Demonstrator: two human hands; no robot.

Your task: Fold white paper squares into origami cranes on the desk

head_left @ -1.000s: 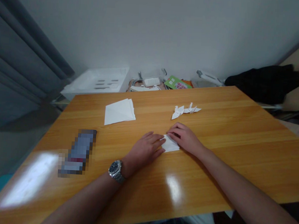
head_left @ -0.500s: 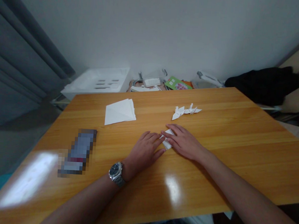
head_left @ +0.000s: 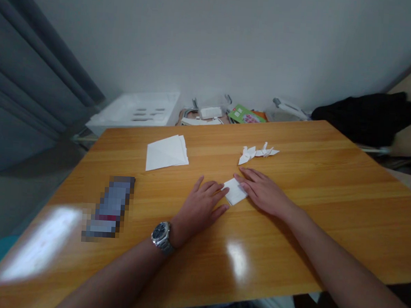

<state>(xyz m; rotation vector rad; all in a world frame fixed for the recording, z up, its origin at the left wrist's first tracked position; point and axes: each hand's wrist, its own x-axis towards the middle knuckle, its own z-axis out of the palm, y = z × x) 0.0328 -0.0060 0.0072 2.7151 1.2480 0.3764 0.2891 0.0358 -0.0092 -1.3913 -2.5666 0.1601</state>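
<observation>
A small folded square of white paper (head_left: 235, 193) lies flat on the wooden table (head_left: 192, 268) between my hands. My left hand (head_left: 203, 204), with a metal watch (head_left: 161, 234) on the wrist, touches the paper's left edge, its fingers spread. On the right side, my right hand (head_left: 263, 191) rests its fingertips on the paper's edge, fingers stretched out. Just beyond the hands stand two folded paper cranes (head_left: 248, 154), side by side and touching or nearly so.
White paper sheets (head_left: 166, 153) lie stacked at the back left. A blurred-out phone (head_left: 111, 206) is at the left. Behind the table are a white foam tray (head_left: 139, 109), a green booklet (head_left: 244, 114) and a dark cloth heap (head_left: 362, 118).
My right hand has slid right, off most of the folded paper, so more of its surface shows. The left fingers have spread a little.
</observation>
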